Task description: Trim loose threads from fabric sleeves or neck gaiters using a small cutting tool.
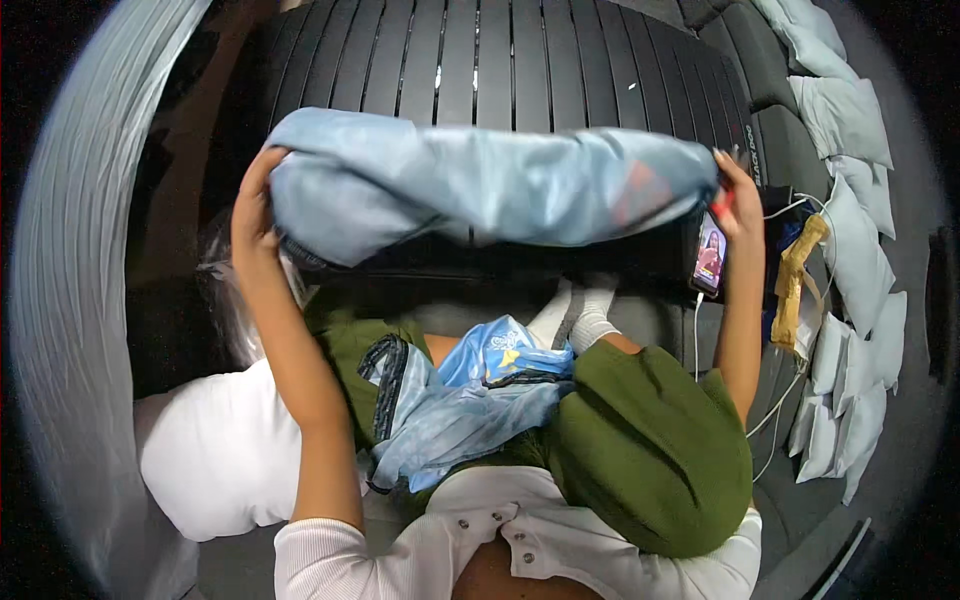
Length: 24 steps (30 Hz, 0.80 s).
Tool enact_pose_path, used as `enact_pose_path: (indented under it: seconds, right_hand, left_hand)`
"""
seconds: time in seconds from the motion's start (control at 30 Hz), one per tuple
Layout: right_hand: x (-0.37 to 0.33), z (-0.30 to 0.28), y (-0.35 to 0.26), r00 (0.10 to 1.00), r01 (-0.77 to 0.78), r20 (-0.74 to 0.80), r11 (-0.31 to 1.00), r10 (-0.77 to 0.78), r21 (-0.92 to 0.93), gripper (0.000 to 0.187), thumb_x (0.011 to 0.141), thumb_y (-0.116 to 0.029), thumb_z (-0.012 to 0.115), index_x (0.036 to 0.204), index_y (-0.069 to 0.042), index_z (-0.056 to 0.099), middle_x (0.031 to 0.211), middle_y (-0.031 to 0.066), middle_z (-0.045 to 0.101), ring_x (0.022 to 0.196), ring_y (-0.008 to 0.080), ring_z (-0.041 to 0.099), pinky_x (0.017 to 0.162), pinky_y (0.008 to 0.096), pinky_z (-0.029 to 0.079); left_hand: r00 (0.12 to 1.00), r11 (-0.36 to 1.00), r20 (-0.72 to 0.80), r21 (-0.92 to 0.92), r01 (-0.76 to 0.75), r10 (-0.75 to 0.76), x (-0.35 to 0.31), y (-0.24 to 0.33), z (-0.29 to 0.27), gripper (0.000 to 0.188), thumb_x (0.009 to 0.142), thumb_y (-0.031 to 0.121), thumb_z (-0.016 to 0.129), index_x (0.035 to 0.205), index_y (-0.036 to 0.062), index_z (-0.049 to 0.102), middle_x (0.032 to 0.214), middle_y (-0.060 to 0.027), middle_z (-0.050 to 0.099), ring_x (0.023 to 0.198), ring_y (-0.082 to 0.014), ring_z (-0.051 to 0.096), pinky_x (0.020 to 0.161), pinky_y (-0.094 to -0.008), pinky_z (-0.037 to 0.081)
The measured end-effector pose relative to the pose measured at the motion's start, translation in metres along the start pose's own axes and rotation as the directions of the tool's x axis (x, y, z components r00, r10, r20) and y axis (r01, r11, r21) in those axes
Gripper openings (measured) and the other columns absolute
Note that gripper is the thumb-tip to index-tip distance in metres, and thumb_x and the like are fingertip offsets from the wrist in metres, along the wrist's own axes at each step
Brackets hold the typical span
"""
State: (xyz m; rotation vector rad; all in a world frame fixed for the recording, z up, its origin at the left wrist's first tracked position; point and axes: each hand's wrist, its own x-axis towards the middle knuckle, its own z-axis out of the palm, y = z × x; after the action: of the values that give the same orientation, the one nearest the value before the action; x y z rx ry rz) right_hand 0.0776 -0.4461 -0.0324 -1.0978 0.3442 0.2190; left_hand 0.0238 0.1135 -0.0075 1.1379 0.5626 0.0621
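Note:
A shiny light-blue cloth (500, 185) with dark edging and a reddish patch near its right end is stretched sideways in front of me, bunched into a long band. My left hand (258, 205) is closed around its left end. At the other end my right hand (740, 200) grips the cloth, its fingertips up at the corner; something small and red shows by the fingers. The cloth is blurred by motion. On my lap lies a second blue cloth (460, 415), crumpled, with dark edging and a printed patch with yellow on it.
Beyond the cloth stands a black slatted table (520, 70). A phone (710, 255) with a lit screen and white cable sits by my right wrist, near a yellow item (795, 285). Pale pillows (855, 235) line the right side; a white pillow (215, 450) and a curtain (90, 250) are left.

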Motion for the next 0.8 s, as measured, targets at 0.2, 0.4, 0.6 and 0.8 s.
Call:
enact_pose_path:
  seconds: [0.2, 0.4, 0.6, 0.8]
  right_hand:
    - [0.032, 0.021, 0.053, 0.992, -0.127, -0.022, 0.934, 0.128, -0.333, 0.037, 0.082, -0.033, 0.059, 0.094, 0.001, 0.052, 0.082, 0.0123, 0.062, 0.072, 0.0194, 0.063, 0.063, 0.0309, 0.055]
    - [-0.005, 0.042, 0.107, 0.991, -0.003, -0.098, 0.707, -0.094, -0.707, 0.037, 0.076, -0.023, 0.068, 0.069, -0.008, 0.036, 0.073, 0.0092, 0.059, 0.061, 0.0122, 0.058, 0.054, 0.0235, 0.048]
    - [-0.047, 0.087, 0.124, 0.972, 0.198, 0.15, 0.29, -0.179, -0.936, 0.04, 0.069, -0.017, 0.074, 0.072, -0.001, 0.037, 0.069, 0.0095, 0.058, 0.062, 0.0104, 0.055, 0.055, 0.026, 0.045]
    - [-0.05, 0.073, 0.141, 0.98, 0.2, 0.178, 0.486, -0.091, -0.851, 0.033, 0.072, -0.001, 0.065, 0.071, -0.004, 0.032, 0.067, 0.0064, 0.05, 0.063, 0.0102, 0.047, 0.06, 0.026, 0.042]
  left_hand:
    - [0.942, 0.975, 0.255, 0.038, 0.217, -0.219, 0.051, -0.071, 0.011, 0.03, 0.082, 0.029, 0.059, 0.107, 0.0132, 0.053, 0.086, 0.0004, 0.058, 0.073, -0.0105, 0.056, 0.066, -0.0255, 0.047]
    - [0.942, 0.945, 0.277, 0.31, 0.101, -0.191, 0.03, -0.098, 0.022, 0.057, 0.079, 0.017, 0.064, 0.128, 0.0111, 0.034, 0.08, -0.0006, 0.053, 0.067, -0.0085, 0.051, 0.056, -0.0204, 0.043]
    - [0.842, 0.755, 0.439, 0.653, -0.06, -0.313, 0.04, -0.08, 0.005, 0.026, 0.083, 0.016, 0.057, 0.108, 0.0068, 0.055, 0.074, 0.0054, 0.051, 0.067, -0.0032, 0.046, 0.057, -0.0168, 0.037]
    - [0.747, 0.705, 0.641, 0.611, -0.36, -0.174, 0.038, -0.089, 0.002, 0.025, 0.077, 0.008, 0.06, 0.101, 0.0071, 0.06, 0.088, 0.0013, 0.057, 0.072, -0.0054, 0.047, 0.061, -0.0197, 0.039]
